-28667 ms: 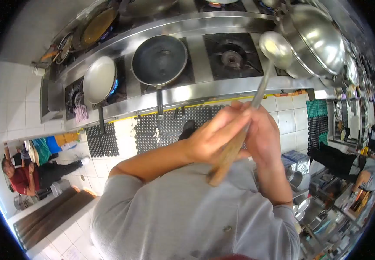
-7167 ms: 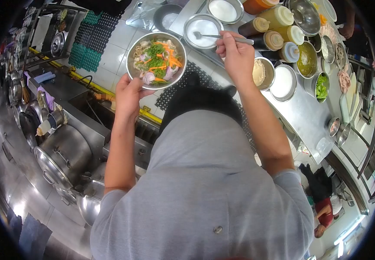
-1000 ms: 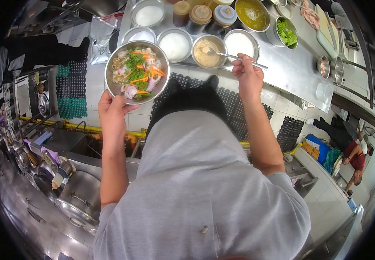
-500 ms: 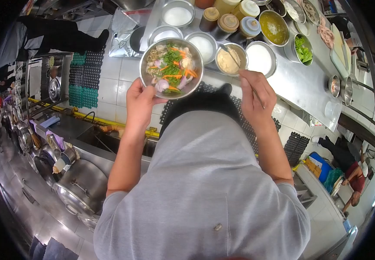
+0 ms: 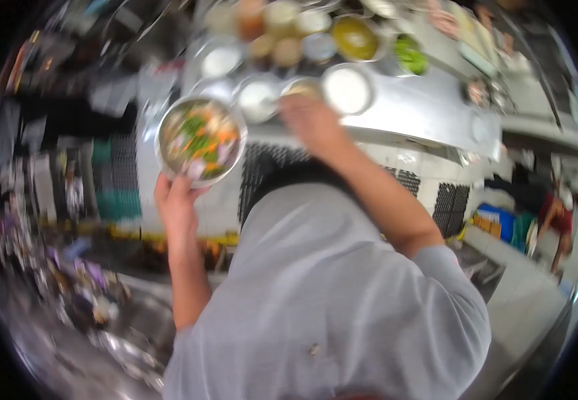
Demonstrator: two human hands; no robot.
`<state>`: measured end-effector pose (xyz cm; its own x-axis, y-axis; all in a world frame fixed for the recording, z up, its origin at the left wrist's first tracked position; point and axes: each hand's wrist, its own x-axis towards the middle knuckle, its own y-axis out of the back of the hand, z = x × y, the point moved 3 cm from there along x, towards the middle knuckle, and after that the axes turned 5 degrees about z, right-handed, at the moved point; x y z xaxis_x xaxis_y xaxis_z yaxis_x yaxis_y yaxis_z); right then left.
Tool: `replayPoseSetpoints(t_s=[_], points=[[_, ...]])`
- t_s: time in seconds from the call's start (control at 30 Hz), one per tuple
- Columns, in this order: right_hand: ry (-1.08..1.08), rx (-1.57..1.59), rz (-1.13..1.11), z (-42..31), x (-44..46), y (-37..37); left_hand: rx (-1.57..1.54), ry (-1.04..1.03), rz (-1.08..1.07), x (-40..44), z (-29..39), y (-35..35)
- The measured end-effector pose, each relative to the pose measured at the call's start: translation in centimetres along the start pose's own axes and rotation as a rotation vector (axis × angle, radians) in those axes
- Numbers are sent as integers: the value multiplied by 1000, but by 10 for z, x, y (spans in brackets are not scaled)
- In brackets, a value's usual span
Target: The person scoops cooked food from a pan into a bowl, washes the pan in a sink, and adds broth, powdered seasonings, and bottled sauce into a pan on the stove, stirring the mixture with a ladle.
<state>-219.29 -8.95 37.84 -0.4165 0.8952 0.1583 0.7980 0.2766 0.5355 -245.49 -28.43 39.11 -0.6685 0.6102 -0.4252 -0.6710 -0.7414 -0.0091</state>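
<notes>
My left hand (image 5: 179,200) grips the near rim of a steel bowl (image 5: 159,143), with the thumb on the edge. Inside it lie chopped green herbs (image 5: 199,133), orange carrot strips (image 5: 224,135), pale purple onion pieces and other bits too blurred to name. My right hand (image 5: 312,127) is smeared by motion, its fingers bent around a spoon whose faint grey end (image 5: 270,103) shows by a bowl of white powder (image 5: 259,97). Just behind that hand sits the bowl of pale yellow paste (image 5: 302,87), partly covered by it.
On the steel counter (image 5: 422,97) stand another bowl of white powder (image 5: 347,90), several squeeze bottles (image 5: 287,50), a bowl of yellow liquid (image 5: 355,39) and a container of green leaves (image 5: 410,55). Black mats (image 5: 452,207) lie on the floor. Another person (image 5: 559,217) is at the far right.
The view has swung and blurred. My right hand has moved left from the yellow paste toward a white powder bowl. The steel bowl, in my left hand, appears lower and farther left.
</notes>
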Motion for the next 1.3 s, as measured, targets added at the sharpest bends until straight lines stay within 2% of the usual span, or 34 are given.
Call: replayPoseSetpoints(t_s=[0.03, 0.07, 0.13, 0.2, 0.37, 0.5, 0.6, 0.7, 0.87, 1.0, 1.03, 1.1, 1.13, 1.2, 1.27, 1.3], points=[[-66, -147, -122, 29, 10, -32, 19, -1, -4, -7, 10, -8], [97, -312, -220, 43, 22, -50, 32, -7, -7, -17, 20, -14], [-229, -251, -304, 27, 37, -40, -10, -35, -58, -29, 25, -15], [-121, -334, -296, 13, 26, -14, -47, -78, -121, -42, 28, -21], [-132, -391, -355, 10, -20, 90, -129, -85, -205, -78, 27, -64], [-134, -507, -362, 53, -94, 188, -151, -31, -426, -124, 32, -150], [-277, -543, -376, 88, -161, 259, -98, 33, -584, -147, 7, -229], [-391, -513, -273, 146, -237, 311, -101, 134, -740, -181, -27, -323], [-548, -390, -89, 181, -353, 394, -24, 316, -874, -189, -158, -488], [-688, -259, 82, 161, -414, 464, -7, 377, -986, -201, -234, -604], [-696, -272, 91, 162, -427, 475, -19, 360, -902, -202, -251, -625], [-682, -45, 267, 165, -454, 492, -48, 337, -757, -215, -269, -655], [-696, -49, 268, 162, -460, 500, -45, 351, -761, -217, -279, -671], [-765, 100, 416, 156, -474, 510, -84, 313, -718, -214, -306, -691], [-787, 100, 448, 166, -486, 517, -136, 354, -735, -243, -306, -704], [-795, 110, 460, 173, -493, 522, -77, 425, -678, -258, -310, -706]])
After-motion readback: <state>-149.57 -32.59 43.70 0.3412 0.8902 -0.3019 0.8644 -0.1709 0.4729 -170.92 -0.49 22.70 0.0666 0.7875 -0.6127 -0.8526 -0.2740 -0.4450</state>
